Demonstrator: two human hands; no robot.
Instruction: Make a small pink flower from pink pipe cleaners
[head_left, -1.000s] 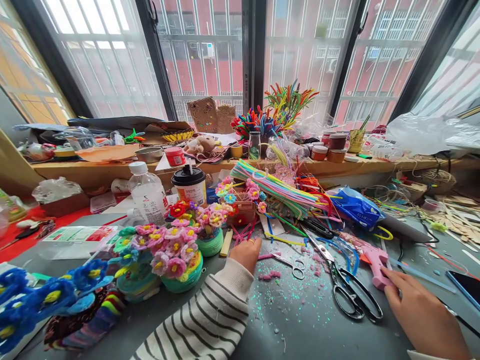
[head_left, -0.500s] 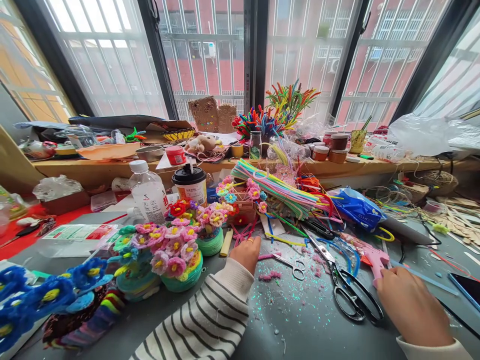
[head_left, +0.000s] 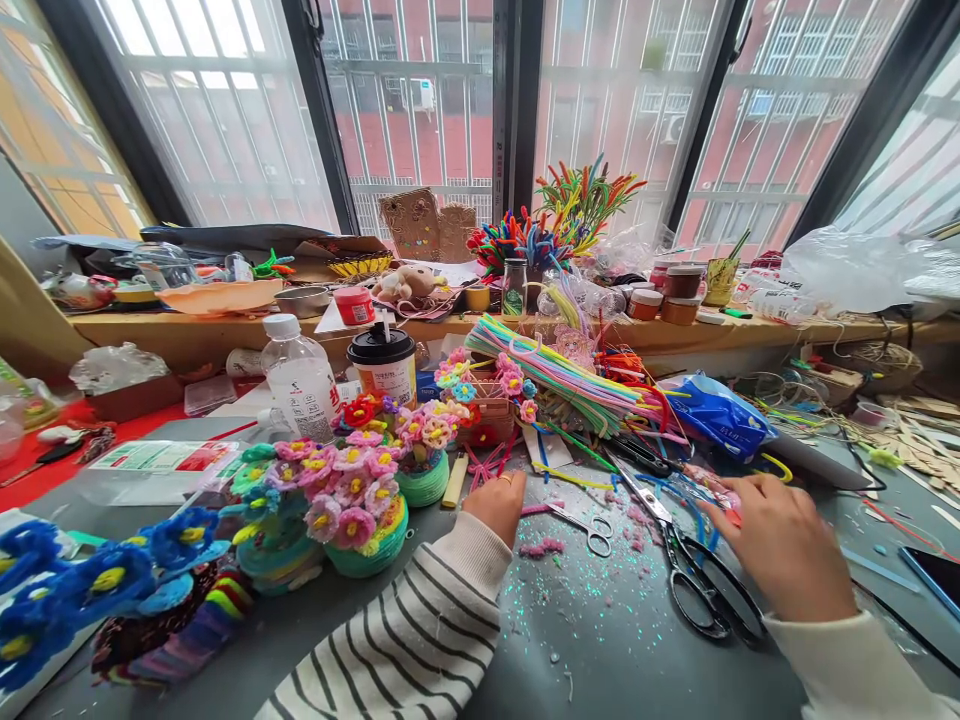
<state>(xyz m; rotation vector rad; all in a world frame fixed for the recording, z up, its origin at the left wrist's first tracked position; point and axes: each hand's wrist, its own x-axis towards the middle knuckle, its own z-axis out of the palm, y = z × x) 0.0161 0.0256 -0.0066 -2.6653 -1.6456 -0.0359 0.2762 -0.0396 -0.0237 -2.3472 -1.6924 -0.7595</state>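
My left hand [head_left: 496,508], a ring on one finger, is closed at the centre of the table. Bent pink pipe cleaners [head_left: 486,464] stick out just beyond its fingers, which hide where they are gripped. To the right, my right hand [head_left: 787,548] is wrapped round a pink glue gun [head_left: 716,488], covering most of it. Between the hands lie small scissors [head_left: 598,540] with white handles, scraps of pink fuzz [head_left: 541,548] and scattered glitter. Large black-handled scissors [head_left: 679,545] rest immediately left of my right hand.
Pipe-cleaner flower pots [head_left: 367,545] and blue flowers [head_left: 105,580] crowd the left side. A bottle [head_left: 298,385] and lidded cup [head_left: 384,365] stand behind them. A pipe-cleaner bundle [head_left: 562,375] and blue packet [head_left: 716,410] lie further back. A phone [head_left: 934,578] is at the right edge.
My right hand has moved left and slightly away from me over the glue gun, now hiding its handle. My left hand stays nearly in place.
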